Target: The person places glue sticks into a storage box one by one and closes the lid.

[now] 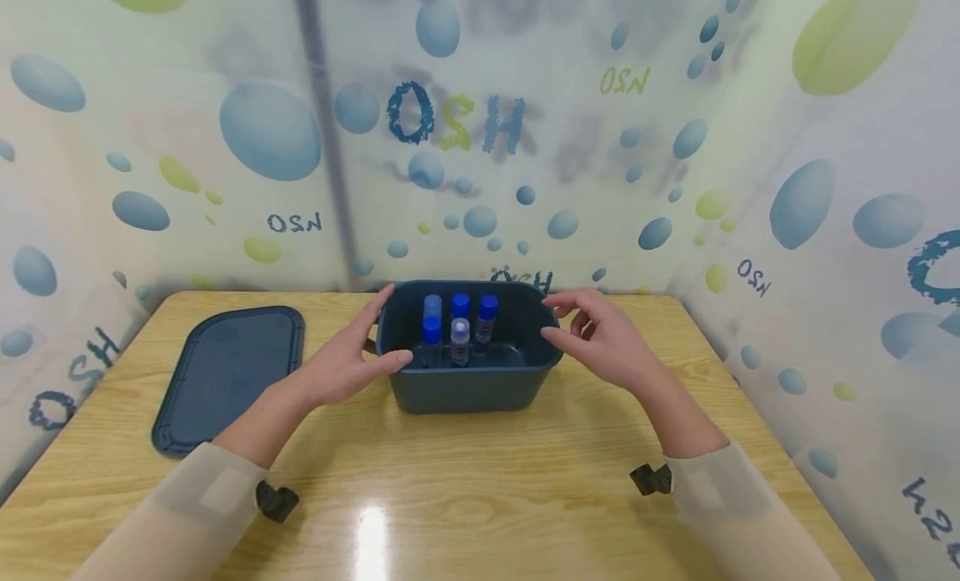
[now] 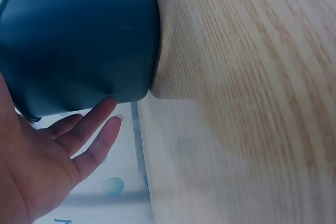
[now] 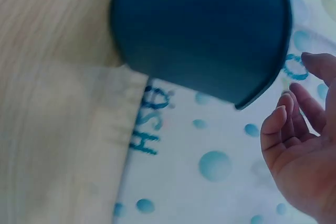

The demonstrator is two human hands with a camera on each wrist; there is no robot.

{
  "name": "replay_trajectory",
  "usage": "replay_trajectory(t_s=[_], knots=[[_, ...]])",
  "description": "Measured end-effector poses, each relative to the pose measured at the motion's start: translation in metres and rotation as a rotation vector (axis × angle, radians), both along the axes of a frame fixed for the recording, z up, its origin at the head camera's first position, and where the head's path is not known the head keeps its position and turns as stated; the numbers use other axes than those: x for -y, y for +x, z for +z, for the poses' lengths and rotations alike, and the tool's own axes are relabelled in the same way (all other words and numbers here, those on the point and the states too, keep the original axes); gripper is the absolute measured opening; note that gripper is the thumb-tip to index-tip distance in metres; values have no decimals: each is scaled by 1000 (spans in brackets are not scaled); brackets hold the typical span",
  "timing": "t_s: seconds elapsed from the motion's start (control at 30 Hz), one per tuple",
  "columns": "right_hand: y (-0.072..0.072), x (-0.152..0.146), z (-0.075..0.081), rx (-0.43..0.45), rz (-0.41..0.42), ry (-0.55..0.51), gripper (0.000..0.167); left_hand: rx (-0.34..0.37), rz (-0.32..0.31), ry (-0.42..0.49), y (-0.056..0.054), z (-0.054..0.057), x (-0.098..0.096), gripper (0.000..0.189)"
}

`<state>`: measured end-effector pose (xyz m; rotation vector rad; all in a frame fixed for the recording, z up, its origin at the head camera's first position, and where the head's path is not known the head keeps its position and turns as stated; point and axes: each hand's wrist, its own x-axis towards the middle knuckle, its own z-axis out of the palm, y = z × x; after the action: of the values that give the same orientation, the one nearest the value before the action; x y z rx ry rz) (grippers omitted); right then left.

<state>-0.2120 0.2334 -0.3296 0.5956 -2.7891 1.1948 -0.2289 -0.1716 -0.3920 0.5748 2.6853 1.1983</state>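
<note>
A dark blue-grey plastic bin stands on the table with several small clear bottles upright inside, most with blue caps. At the bin's left end is my left hand, its thumb over the rim corner and its fingers extended along the outside. The left wrist view has that hand's fingertips right at the bin's end wall. My right hand hovers by the right end, fingers loosely bent. In the right wrist view, a gap shows between this hand and the bin; it holds nothing.
A matching dark lid lies flat at the left of the wooden table. Behind the table hangs a pale curtain with blue and green drops, and similar printed sheets close off both sides.
</note>
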Motion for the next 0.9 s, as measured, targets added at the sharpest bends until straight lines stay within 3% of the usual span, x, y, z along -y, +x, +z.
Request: replay_trajectory(t_s=[0.23,0.47,0.9], knots=[[-7,-16,-19,65,-18,-8,61,-25,-3,32,5,5,6,94],[-9,-23,-32,131,20,0,71,-85,34,31,21,15,29,86],[-8,-23,-37,212,15,-53,71,-202,222,-94,53,14,110,70]])
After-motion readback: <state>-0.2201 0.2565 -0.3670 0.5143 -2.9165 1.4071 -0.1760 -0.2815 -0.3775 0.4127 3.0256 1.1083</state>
